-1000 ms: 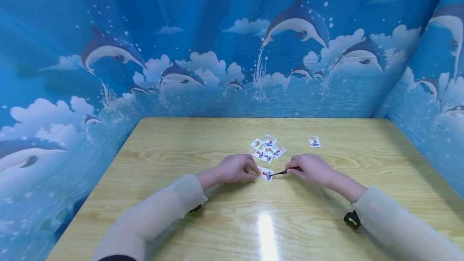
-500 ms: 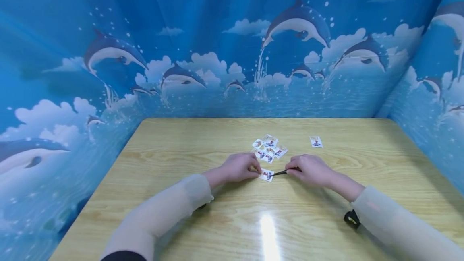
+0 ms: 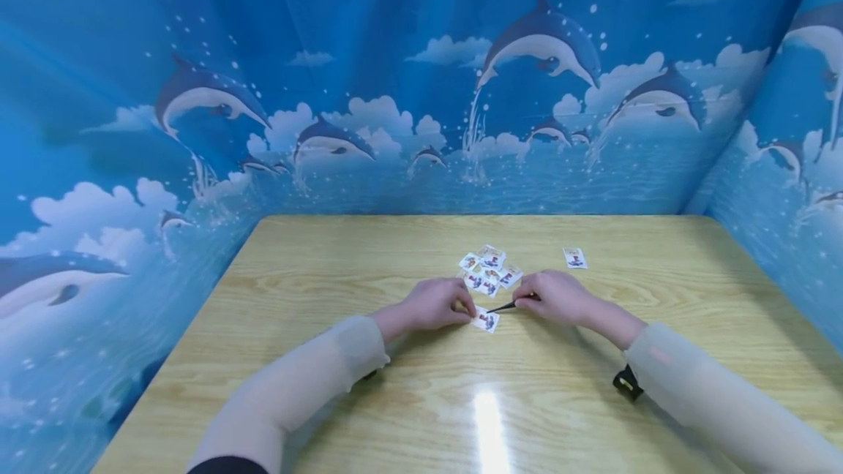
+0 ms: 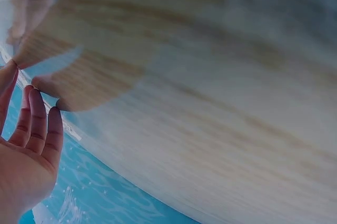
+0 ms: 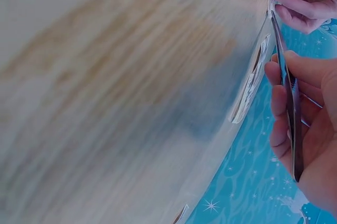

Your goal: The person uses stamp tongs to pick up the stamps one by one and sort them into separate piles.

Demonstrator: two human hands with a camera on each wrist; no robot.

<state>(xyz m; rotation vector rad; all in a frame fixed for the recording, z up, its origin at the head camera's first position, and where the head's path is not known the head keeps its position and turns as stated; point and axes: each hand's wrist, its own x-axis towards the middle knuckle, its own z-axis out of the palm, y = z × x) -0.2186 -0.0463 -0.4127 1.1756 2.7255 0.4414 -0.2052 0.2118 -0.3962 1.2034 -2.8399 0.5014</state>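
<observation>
A small white card with a cartoon print [image 3: 486, 321] lies on the table in front of me. My left hand [image 3: 435, 304] pinches its left edge between thumb and forefinger; the other fingers are bent in the left wrist view. Dark slim tweezers [image 5: 292, 116] are gripped in my right hand [image 3: 556, 297], held between thumb and fingers. Their tips reach the card's upper part in the head view. Whether the tips grasp anything is too small to tell.
Just beyond the hands, several similar printed cards [image 3: 489, 283] overlap in a loose pile. One more card [image 3: 575, 258] lies alone at the back right. The wood-grain table [image 3: 329, 254] ends at a blue dolphin-print curtain [image 3: 395, 93].
My right hand has shifted slightly away from me and left, taking the tweezer tips from the card's right part to its upper part. Over the last half second, the left hand stays put.
</observation>
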